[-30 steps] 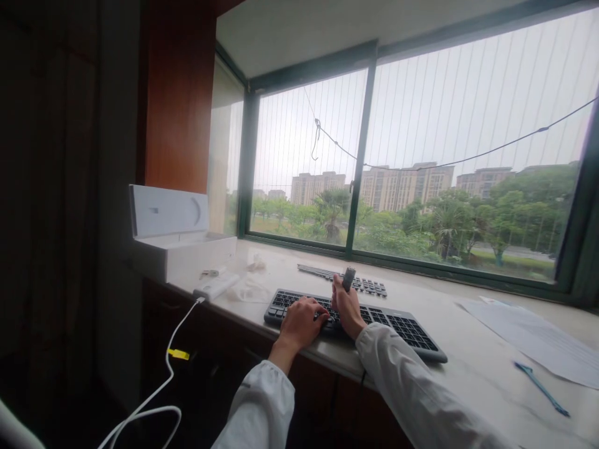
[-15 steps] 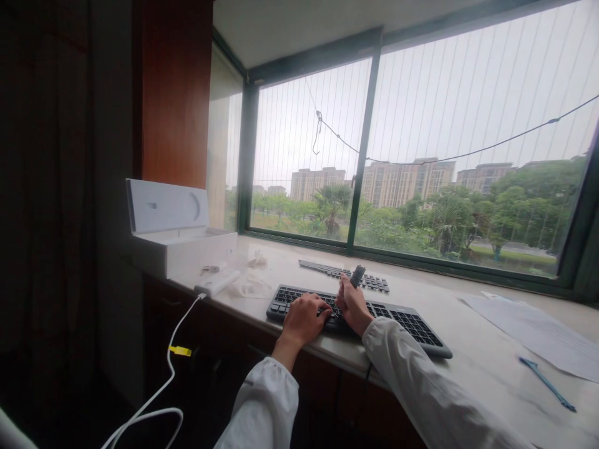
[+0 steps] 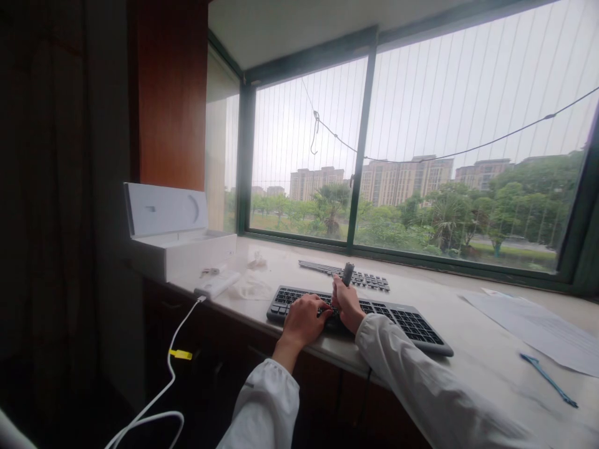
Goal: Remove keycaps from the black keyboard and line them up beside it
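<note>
Position: 1 long, dark grey plastic keyboard with black keys lies flat on the pale, marble-patterned countertop, near its front edge and below the green-framed window. Behind it lies 1 group of small, dark, flat key-like pieces.

Grip state: The bare right hand is closed around 1 short, dark, rod-shaped handle, held nearly upright over the middle of the keyboard; its lower end is hidden. The bare left hand rests on the keyboard's left-centre part, fingers bent, thumb and forefinger beside the right hand. Whether these 2 digits pinch anything cannot be determined.

Handling: The keyboard should be stiff and fairly light, and may slide on the smooth countertop. Take hold at the 2 short ends; do not bear on the keys, probably the most fragile part. The handle appears rigid; grasp it around the shaft. The key-like pieces are likely light and easily scattered.
</note>
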Demonstrator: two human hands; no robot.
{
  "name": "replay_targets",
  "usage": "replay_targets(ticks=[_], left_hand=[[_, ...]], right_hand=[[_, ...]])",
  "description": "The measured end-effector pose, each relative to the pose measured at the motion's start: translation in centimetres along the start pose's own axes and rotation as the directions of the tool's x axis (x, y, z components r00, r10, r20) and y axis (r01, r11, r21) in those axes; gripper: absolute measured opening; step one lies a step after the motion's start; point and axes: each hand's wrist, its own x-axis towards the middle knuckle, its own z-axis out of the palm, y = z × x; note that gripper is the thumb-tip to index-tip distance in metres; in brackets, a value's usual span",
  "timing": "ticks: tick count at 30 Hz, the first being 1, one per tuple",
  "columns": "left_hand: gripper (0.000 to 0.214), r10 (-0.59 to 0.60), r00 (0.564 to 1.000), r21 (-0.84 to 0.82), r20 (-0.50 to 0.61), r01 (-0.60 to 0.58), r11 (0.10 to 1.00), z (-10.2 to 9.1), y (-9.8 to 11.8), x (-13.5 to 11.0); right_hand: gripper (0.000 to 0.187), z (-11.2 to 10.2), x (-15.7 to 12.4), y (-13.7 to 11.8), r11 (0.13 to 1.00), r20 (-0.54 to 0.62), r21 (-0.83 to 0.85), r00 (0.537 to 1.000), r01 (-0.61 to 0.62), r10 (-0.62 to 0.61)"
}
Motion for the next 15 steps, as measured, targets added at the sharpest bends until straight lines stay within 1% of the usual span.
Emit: replay_targets(ticks=[2,4,6,8,12,15], left_hand=[[0.024,0.004,1.0,-0.001,0.005,-0.004,1.0,0.0,-0.1,0.0],[0.022,0.012,1.0,-0.002,0.009,-0.012,1.0,0.1,-0.3,0.1],[0.02,0.016,1.0,-0.003,0.008,-0.016,1.0,0.1,-0.4,0.1],[0.019,0.007,1.0,0.003,0.013,-0.007,1.0,0.2,-0.5,0.2],[0.02,-0.024,0.998,0.015,0.054,0.023,1.0,0.0,-0.4,0.4],[0.024,-0.048,0.996,0.017,0.081,0.047,0.999,-0.1,-0.2,0.5]], right_hand=[[0.047,0.2,-0.4,-0.3,1.0,0.022,-0.021,1.0,-0.005,0.006],[0.048,0.4,-1.1,-0.5,0.997,0.087,-0.063,0.995,0.043,-0.038],[0.049,0.4,-1.7,-0.7,0.986,0.154,-0.119,0.983,0.121,-0.102],[0.05,0.5,-2.4,-0.9,0.971,0.21,-0.166,0.968,0.174,-0.137],[0.051,0.4,-3.3,-1.3,0.959,0.296,-0.188,0.943,0.214,-0.152],[0.053,0.4,-3.5,-1.4,0.94,0.34,-0.209,0.921,0.271,-0.191]])
